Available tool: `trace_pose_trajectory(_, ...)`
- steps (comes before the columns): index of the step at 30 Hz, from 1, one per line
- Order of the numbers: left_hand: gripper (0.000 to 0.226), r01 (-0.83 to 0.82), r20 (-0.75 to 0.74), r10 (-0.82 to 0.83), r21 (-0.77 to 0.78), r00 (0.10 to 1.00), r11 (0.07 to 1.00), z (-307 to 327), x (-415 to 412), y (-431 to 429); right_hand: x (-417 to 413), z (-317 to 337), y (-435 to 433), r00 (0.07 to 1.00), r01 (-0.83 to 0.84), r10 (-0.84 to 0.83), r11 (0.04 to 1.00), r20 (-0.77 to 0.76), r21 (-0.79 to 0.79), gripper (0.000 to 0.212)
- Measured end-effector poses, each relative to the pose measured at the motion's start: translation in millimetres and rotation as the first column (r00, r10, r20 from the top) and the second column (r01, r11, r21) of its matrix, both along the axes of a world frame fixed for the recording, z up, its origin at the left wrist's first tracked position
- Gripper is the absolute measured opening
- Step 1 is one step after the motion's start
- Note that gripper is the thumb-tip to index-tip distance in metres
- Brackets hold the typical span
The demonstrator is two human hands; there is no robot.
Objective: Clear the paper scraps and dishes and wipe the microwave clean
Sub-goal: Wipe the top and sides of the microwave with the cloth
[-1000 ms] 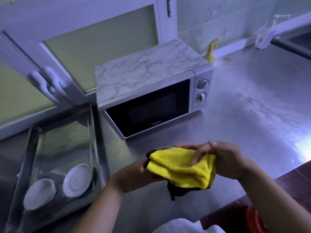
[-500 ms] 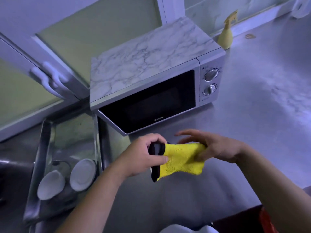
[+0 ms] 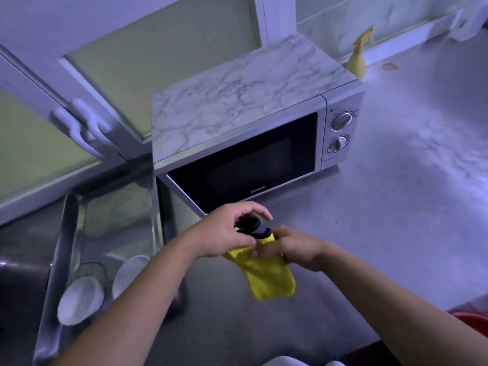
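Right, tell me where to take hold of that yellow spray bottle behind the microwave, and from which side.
Grip the spray bottle at its narrow neck, just under the trigger head, coming from the right over the open steel counter. It stands upright against the back wall, and the microwave hides its lower left side, so the bulging base is probably harder to reach.

Both hands, left hand (image 3: 227,231) and right hand (image 3: 293,248), grip a yellow cloth (image 3: 266,276) just before the closed microwave (image 3: 237,133).
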State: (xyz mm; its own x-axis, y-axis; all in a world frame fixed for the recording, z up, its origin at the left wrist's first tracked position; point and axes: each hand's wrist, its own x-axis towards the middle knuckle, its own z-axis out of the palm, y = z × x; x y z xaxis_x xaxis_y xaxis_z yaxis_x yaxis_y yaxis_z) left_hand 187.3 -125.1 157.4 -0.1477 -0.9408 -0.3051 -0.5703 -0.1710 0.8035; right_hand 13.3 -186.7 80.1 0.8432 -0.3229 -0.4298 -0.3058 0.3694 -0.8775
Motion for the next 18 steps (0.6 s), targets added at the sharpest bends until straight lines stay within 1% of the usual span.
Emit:
trace_pose_trajectory(2, 0.049, 0.069, -0.023, -0.069, 0.018, 0.997, 0.997, 1, 7, -2, 9, 6, 10, 0.999, 0.038, -0.038, 0.999, -0.013, 0.007, 0.032)
trace_pose_trajectory(5, 0.05, 0.137, -0.047, -0.137, 0.001, 0.989, 0.991, 3, 21, -1, 27, 14, 26, 0.985, 0.174, -0.174, 0.984, -0.009, -0.025, 0.034)
trace_pose_trajectory(7, 0.046, 0.092, -0.131, -0.103, -0.084, 0.986, 0.992, 8, 34, -2, 34, 14, 32, 0.962, 0.258, -0.259, 0.966, -0.085, -0.022, 0.031)
trace_pose_trajectory(9, 0.039, -0.054, -0.179, 0.007, -0.257, 0.984, 0.965, 17, 58, -7, 35, 7, 35, 0.917, 0.362, -0.358, 0.932, -0.173, -0.009, 0.026)
trace_pose_trajectory(10, 0.035, -0.153, -0.179, 0.094, -0.352, 0.979, 0.923, 22, 73, -11, 32, 3, 36, 0.874, 0.45, -0.441, 0.893, -0.203, -0.002, 0.024)
trace_pose_trajectory(11, 0.031, -0.26, -0.169, 0.205, -0.439, 0.964, 0.86, 25, 91, -16, 28, -1, 36, 0.815, 0.549, -0.535, 0.836, -0.22, 0.002, 0.023)
trace_pose_trajectory(13, 0.03, -0.437, -0.128, 0.447, -0.556, 0.885, 0.707, 28, 132, -33, 20, -7, 31, 0.659, 0.734, -0.719, 0.679, -0.222, -0.018, 0.024)
trace_pose_trajectory(14, 0.035, -0.503, -0.104, 0.549, -0.565, 0.83, 0.654, 26, 151, -44, 14, -9, 25, 0.57, 0.806, -0.795, 0.59, -0.208, -0.048, 0.025)
trace_pose_trajectory(15, 0.043, -0.558, -0.07, 0.628, -0.542, 0.775, 0.629, 23, 168, -57, 9, -10, 15, 0.482, 0.861, -0.857, 0.502, -0.185, -0.083, 0.025)
trace_pose_trajectory(16, 0.053, -0.618, -0.048, 0.684, -0.48, 0.728, 0.623, 20, 180, -70, 5, -10, 3, 0.398, 0.9, -0.904, 0.418, -0.159, -0.125, 0.027)
trace_pose_trajectory(17, 0.064, -0.688, -0.082, 0.718, -0.38, 0.691, 0.619, 15, 188, -81, 1, -8, -10, 0.32, 0.927, -0.937, 0.341, -0.139, -0.16, 0.031)
trace_pose_trajectory(18, 0.072, -0.746, -0.187, 0.726, -0.261, 0.662, 0.613, 9, 193, -89, -1, -6, -24, 0.25, 0.944, -0.96, 0.27, -0.125, -0.188, 0.033)
